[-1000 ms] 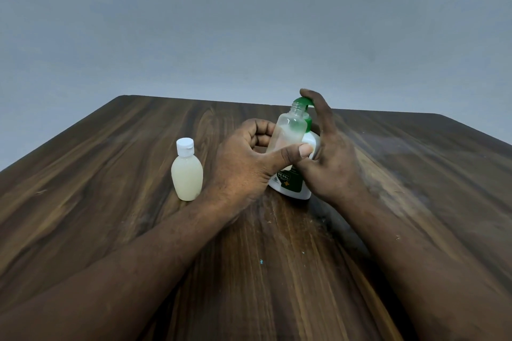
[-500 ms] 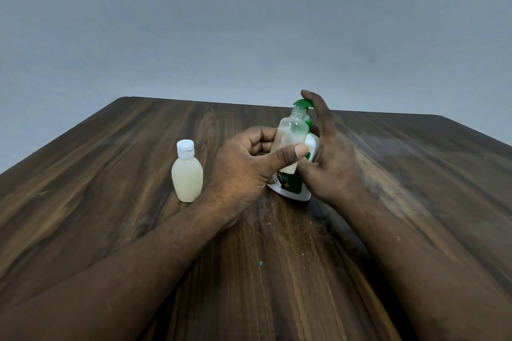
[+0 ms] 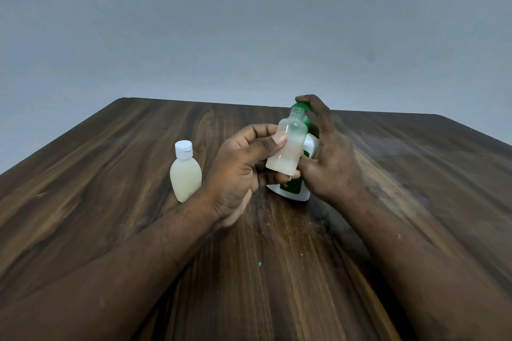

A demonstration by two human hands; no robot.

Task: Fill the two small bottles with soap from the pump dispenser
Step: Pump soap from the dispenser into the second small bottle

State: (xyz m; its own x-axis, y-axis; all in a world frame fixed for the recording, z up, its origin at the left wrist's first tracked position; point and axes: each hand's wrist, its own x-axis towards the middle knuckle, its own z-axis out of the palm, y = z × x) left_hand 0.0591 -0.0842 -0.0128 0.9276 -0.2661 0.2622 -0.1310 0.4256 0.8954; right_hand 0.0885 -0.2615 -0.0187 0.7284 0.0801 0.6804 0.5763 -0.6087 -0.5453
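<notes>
Open small bottle [image 3: 286, 147], part full, tilted under green pump head [image 3: 300, 106]; left hand [image 3: 243, 163] pinches it. Right hand [image 3: 327, 155] wraps dispenser [image 3: 293, 191], finger on pump. Capped bottle [image 3: 185, 174] stands left of grip on table [image 3: 110, 174].

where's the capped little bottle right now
In the head view the capped bottle stands upright on the table, left of centre, close beside the wrist of the left hand.
</notes>
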